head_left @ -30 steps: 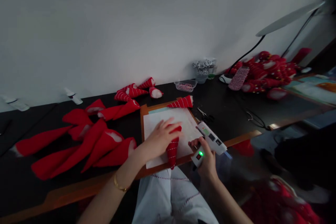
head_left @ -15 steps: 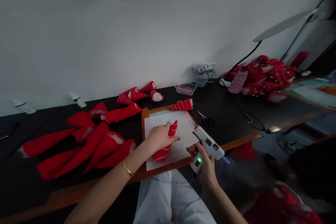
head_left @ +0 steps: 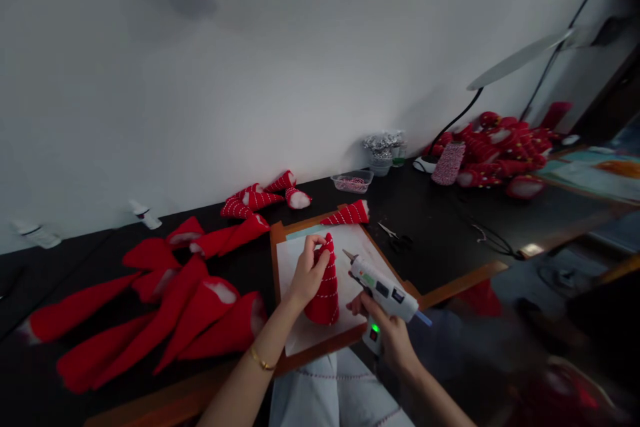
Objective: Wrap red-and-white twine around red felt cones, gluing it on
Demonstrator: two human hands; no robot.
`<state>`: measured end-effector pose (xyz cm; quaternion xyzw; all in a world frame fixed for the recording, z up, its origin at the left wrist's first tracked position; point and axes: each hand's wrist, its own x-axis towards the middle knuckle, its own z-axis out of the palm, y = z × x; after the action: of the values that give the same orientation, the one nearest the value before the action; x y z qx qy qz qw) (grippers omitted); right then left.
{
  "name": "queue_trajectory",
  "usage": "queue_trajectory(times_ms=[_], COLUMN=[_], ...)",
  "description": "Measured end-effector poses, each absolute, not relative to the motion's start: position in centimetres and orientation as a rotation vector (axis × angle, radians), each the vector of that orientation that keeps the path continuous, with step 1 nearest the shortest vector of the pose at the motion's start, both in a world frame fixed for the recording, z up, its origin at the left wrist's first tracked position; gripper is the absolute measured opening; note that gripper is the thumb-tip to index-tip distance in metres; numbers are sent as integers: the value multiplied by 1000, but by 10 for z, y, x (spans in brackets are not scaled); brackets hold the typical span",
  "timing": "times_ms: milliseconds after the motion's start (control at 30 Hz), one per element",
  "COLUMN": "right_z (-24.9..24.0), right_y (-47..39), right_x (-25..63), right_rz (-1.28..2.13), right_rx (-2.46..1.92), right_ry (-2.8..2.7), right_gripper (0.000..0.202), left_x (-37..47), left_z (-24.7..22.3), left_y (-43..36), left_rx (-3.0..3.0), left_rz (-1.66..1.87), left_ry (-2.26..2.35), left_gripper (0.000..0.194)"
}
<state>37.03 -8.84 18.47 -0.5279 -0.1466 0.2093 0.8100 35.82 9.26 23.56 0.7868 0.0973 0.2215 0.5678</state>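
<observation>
My left hand (head_left: 309, 273) pinches a red felt cone (head_left: 325, 297) near its tip. White-and-red cord winds round this cone, which stands over a sheet of white paper (head_left: 303, 340) on a wood-edged board. Wrapped round the handle of a white glue gun (head_left: 383, 285) is my right hand (head_left: 383, 323). The gun's nozzle points up and left, a little apart from the cone's upper part. A green light glows on its handle, and a glue stick (head_left: 424, 318) sticks out at the back. Another corded cone (head_left: 347, 213) lies at the board's far edge.
Plain red cones (head_left: 185, 307) lie heaped at the left, with corded ones (head_left: 257, 199) behind. Scissors (head_left: 395, 235) rest right of the board. Farther back are a clear tub (head_left: 352, 181), a cord spool (head_left: 449, 163), a lamp (head_left: 520, 61) and a red pile (head_left: 500, 147).
The cone has turned from slanted to nearly upright, and my left hand now grips it nearer the tip. The glue gun's nozzle has come closer to the cone. The camera view has shifted slightly.
</observation>
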Motion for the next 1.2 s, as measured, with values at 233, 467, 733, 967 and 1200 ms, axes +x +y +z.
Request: queue_trajectory(times_ms=[233, 467, 733, 967, 1200], right_z=[181, 189, 184, 186, 187], right_y=[-73, -65, -60, -60, -61], right_x=[375, 372, 374, 375, 374], right_rz=[453, 461, 484, 493, 510], right_rx=[-1169, -1231, -1201, -1180, -1179], right_ry=[-379, -453, -408, -396, -384], right_gripper=[33, 33, 34, 35, 37], left_x=[353, 352, 352, 352, 351], left_z=[237, 238, 237, 237, 239], left_y=[96, 99, 98, 97, 96], left_rx=[1682, 1650, 1666, 1681, 1655], left_rz=[579, 624, 617, 626, 614], left_ry=[294, 314, 316, 328, 325], left_gripper=[24, 20, 19, 20, 17])
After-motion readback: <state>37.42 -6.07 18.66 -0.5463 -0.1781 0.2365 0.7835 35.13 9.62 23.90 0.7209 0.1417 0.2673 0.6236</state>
